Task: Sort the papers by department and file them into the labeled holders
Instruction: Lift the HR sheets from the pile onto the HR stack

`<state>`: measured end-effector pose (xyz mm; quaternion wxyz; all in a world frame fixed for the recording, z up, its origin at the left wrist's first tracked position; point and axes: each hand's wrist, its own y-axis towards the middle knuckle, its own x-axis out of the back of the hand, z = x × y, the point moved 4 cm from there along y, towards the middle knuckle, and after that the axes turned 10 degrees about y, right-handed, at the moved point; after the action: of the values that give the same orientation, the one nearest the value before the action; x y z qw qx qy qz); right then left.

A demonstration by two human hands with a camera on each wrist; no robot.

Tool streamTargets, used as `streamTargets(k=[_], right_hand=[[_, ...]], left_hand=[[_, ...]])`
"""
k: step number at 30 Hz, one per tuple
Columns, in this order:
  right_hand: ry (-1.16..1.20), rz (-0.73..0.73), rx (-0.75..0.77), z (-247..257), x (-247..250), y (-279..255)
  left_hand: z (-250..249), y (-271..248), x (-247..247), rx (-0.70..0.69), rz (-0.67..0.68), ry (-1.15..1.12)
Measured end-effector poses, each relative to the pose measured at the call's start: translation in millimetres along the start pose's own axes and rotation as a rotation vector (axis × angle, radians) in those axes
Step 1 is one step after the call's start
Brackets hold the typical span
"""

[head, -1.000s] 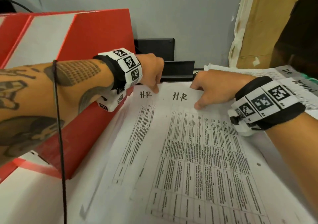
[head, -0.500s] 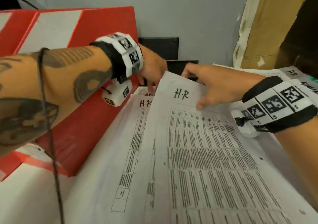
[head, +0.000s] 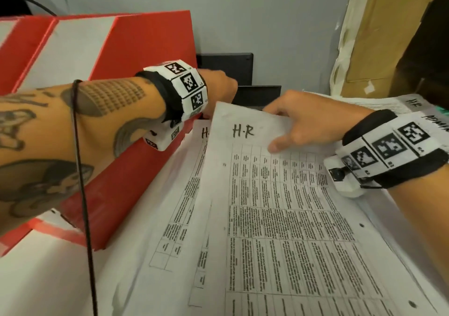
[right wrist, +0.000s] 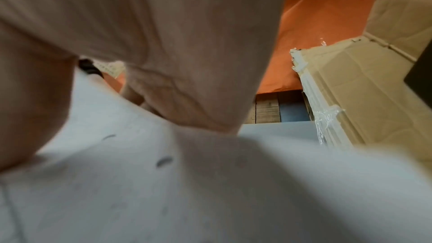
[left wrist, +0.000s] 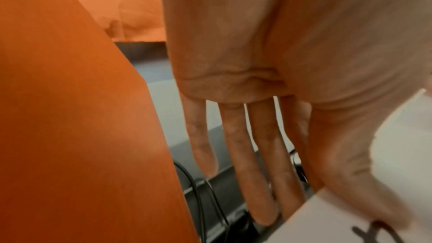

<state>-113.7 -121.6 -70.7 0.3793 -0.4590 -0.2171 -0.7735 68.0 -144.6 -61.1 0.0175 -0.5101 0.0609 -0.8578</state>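
Our right hand (head: 308,123) pinches the top edge of the upper H.R sheet (head: 279,218), thumb on the printed face and fingers behind, so the page lifts off the pile. Just left of this grip, our left hand (head: 220,89) has straight, slightly spread fingers (left wrist: 261,173) at the sheet's far corner; we think it steadies the second H.R sheet (head: 192,194) below. Further left stands the red holder (head: 145,48), close against the pile. Right of the grip lie other papers (head: 388,104), one marked ADMIN. Behind, a black tray (head: 257,94) narrows the way.
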Motion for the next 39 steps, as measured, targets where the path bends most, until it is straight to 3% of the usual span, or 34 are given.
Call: streamTargets(k=[5, 7, 10, 13, 16, 18, 20, 30, 33, 39], right_hand=[[-0.009, -0.057, -0.051, 13, 28, -15], [-0.115, -0.083, -0.066, 13, 30, -15], [-0.222, -0.101, -0.047, 13, 19, -5], [-0.227, -0.099, -0.068, 6, 12, -1], [-0.127, -0.086, -0.152, -5, 14, -5], [-0.157, -0.028, -0.174, -9, 12, -6], [-0.179, 0.028, -0.182, -13, 11, -5], [-0.18, 0.276, -0.356, -21, 2, -12], [-0.154, 0.268, -0.38, -19, 2, -14], [-0.124, 0.173, -0.375, -19, 6, -14]], left_hand=[[27, -15, 24, -0.002, -0.13, -0.161], [24, -24, 29, -0.127, -0.042, -0.291], [3, -37, 32, -0.356, 0.222, -0.721], [2, -31, 29, -0.288, 0.221, -0.848], [5, -17, 9, -0.143, 0.253, -0.652], [0, -8, -13, -0.179, 0.348, -0.347], [-5, -3, -33, -0.214, 0.438, -0.211], [-17, 5, -31, -0.141, 0.165, -0.205], [-15, 6, -26, -0.145, 0.089, -0.187], [-18, 6, -34, -0.161, 0.158, -0.204]])
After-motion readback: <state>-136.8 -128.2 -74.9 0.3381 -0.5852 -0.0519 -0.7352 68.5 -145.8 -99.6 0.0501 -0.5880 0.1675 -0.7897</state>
